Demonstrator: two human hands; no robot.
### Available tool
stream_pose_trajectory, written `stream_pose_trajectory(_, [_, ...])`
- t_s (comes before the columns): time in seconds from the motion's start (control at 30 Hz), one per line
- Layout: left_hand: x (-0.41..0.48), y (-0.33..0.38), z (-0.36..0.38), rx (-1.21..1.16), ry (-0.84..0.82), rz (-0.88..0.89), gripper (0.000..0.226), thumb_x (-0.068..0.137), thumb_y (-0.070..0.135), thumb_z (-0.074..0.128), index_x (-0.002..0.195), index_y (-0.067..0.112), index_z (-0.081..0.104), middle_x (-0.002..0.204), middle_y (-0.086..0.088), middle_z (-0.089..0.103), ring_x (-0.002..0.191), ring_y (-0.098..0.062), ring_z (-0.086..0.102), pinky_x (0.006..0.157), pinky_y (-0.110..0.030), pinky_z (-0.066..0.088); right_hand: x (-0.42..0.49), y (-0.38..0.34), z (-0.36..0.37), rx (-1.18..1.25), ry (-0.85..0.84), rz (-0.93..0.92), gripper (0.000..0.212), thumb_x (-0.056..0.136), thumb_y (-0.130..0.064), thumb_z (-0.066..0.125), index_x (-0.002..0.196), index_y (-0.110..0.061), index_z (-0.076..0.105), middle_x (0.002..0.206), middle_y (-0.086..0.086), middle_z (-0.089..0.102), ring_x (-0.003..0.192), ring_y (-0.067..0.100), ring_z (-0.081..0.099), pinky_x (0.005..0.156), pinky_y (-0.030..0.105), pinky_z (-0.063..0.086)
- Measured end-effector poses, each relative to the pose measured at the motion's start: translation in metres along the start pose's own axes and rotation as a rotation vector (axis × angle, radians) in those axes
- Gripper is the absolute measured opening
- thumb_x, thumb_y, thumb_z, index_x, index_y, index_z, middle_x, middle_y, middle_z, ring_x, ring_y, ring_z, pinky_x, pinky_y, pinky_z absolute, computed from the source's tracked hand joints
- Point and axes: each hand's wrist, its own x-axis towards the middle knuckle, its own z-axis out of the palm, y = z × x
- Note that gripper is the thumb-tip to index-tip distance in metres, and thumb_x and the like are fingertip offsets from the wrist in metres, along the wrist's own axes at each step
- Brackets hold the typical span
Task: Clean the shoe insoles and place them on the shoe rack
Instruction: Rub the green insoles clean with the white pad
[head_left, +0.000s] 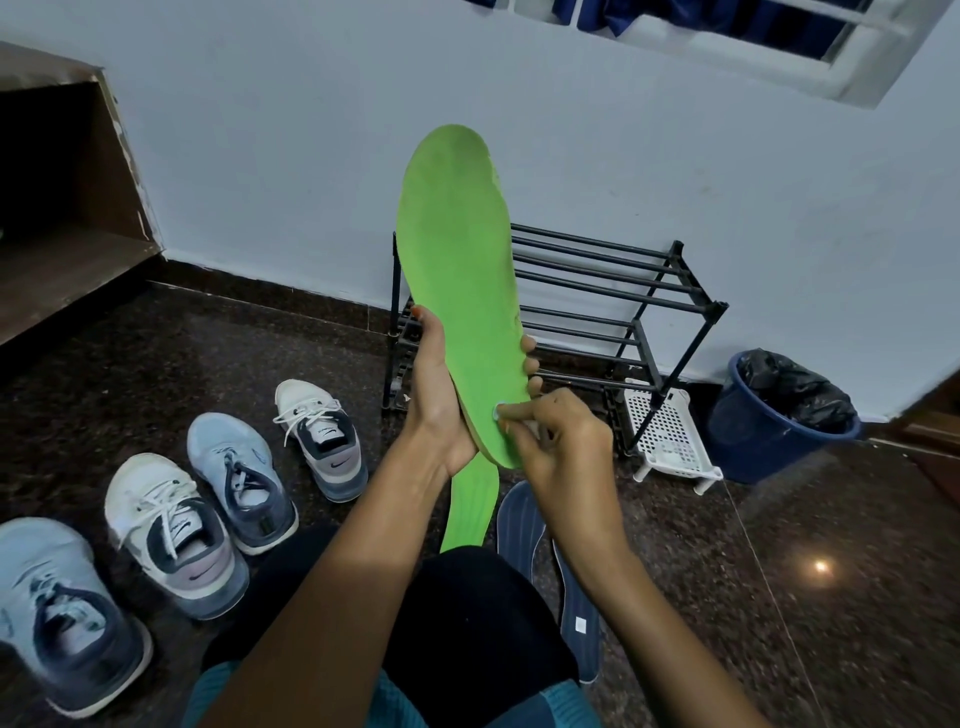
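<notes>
Bright green insole (457, 270), black rack (717, 307), blue bin (748, 441), apparently navy ribbed insoles (519, 519).

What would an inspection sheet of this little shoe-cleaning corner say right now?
surface: dark speckled stone floor.
job's things: green insole held upright; second green insole and two navy insoles on floor; black shoe rack by wall.
clutter: four sneakers, white perforated stand, blue bin.
grips: left hand grips insole; right hand fingertip touches its heel.
cables: nothing seen.
surroundings: pale wall, window, steps.
</notes>
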Motion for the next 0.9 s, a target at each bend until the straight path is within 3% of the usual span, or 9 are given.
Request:
stream_pose_trajectory(0.13, [0.001, 0.001, -0.001, -0.002, -0.004, -0.006, 0.087, 0.089, 0.072, 0.010, 0.103, 0.002, 0.061, 0.082, -0.013, 0.064, 0.067, -0.022, 0.058, 0.061, -0.031, 0.052, -0.009, -0.003, -0.008, 0.039, -0.121, 0.044, 0.012, 0.076, 0.004, 0.069, 0.083, -0.006, 0.073, 0.076, 0.004, 0.060, 0.071, 0.008, 0.054, 0.063, 0.010, 0.041])
stream_pose_trajectory(0.3, [0.000, -0.001, 0.001, 0.015, -0.031, -0.024, 0.086, 0.090, 0.071, 0.009, 0.102, 0.003, 0.061, 0.082, -0.013, 0.063, 0.067, -0.022, 0.058, 0.063, -0.033, 0.052, 0.003, 0.002, -0.006, -0.035, 0.014, 0.049, 0.010, 0.076, 0.004, 0.069, 0.081, -0.004, 0.072, 0.074, -0.002, 0.053, 0.069, 0.007, 0.049, 0.066, 0.005, 0.037])
stream_pose_trajectory(0.43, [0.000, 0.000, 0.000, 0.005, -0.027, -0.012, 0.086, 0.090, 0.071, 0.010, 0.102, 0.004, 0.062, 0.081, -0.014, 0.063, 0.067, -0.023, 0.058, 0.064, -0.034, 0.053, 0.004, 0.004, -0.002, -0.045, 0.049, 0.039, 0.010, 0.076, 0.004, 0.069, 0.081, -0.004, 0.071, 0.075, 0.001, 0.058, 0.072, 0.013, 0.055, 0.067, 0.011, 0.040])
stream_pose_trajectory(0.63, [0.002, 0.000, -0.002, -0.009, 0.006, -0.007, 0.088, 0.089, 0.072, 0.011, 0.099, 0.002, 0.063, 0.081, -0.013, 0.065, 0.067, -0.022, 0.059, 0.064, -0.034, 0.054, -0.008, -0.002, -0.008, 0.118, -0.090, 0.104, 0.008, 0.075, 0.002, 0.071, 0.079, -0.004, 0.072, 0.076, 0.002, 0.063, 0.074, -0.007, 0.055, 0.061, 0.002, 0.038])
stream_pose_trajectory(0.9, [0.001, -0.002, -0.001, 0.058, -0.012, -0.010, 0.084, 0.091, 0.069, 0.008, 0.102, 0.006, 0.062, 0.081, -0.013, 0.066, 0.068, -0.022, 0.062, 0.065, -0.033, 0.054, 0.008, 0.000, -0.003, -0.051, 0.049, 0.018, 0.009, 0.076, 0.003, 0.069, 0.082, -0.004, 0.071, 0.075, -0.002, 0.052, 0.072, 0.010, 0.051, 0.068, 0.010, 0.039])
